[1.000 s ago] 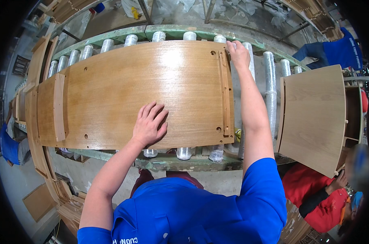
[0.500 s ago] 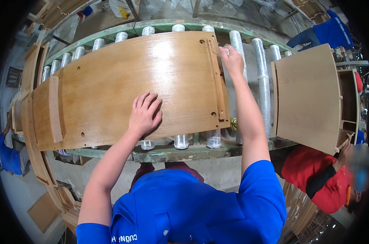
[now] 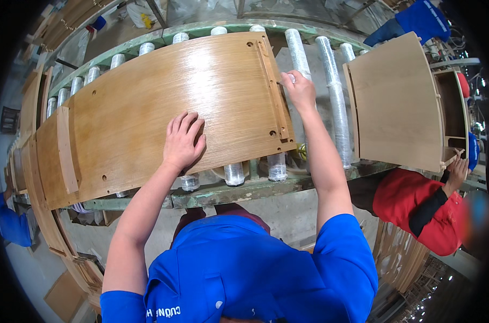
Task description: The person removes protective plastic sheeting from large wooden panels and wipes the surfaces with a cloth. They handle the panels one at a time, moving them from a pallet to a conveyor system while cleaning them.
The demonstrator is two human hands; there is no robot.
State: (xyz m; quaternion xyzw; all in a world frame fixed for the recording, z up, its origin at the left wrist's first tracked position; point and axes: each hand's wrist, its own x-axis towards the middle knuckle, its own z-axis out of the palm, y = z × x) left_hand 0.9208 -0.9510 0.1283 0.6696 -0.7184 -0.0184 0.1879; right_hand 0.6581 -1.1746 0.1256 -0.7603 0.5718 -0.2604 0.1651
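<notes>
A large varnished wooden panel (image 3: 147,107) lies flat in front of me, with round holes near its ends and a wooden strip across each end. My left hand (image 3: 183,141) rests on its near half, fingers spread and holding nothing. Just beyond the panel's right edge, my right hand (image 3: 300,92) is closed around a small whitish object (image 3: 291,78). A thin dark tip points from it toward the right-hand strip (image 3: 273,89). My fingers cover most of that object, so its kind is unclear.
Plastic-wrapped rollers (image 3: 333,102) on a green conveyor frame (image 3: 223,198) carry the panel. To the right stands a wooden cabinet (image 3: 395,102), with a person in red (image 3: 417,207) beside it. More people in blue are at far left and upper right. Stacked boards (image 3: 66,258) lie lower left.
The whole view has shifted and tilted slightly. My right hand has come a little nearer to me along the panel's right edge, still gripping the whitish object. The left hand stays on the panel.
</notes>
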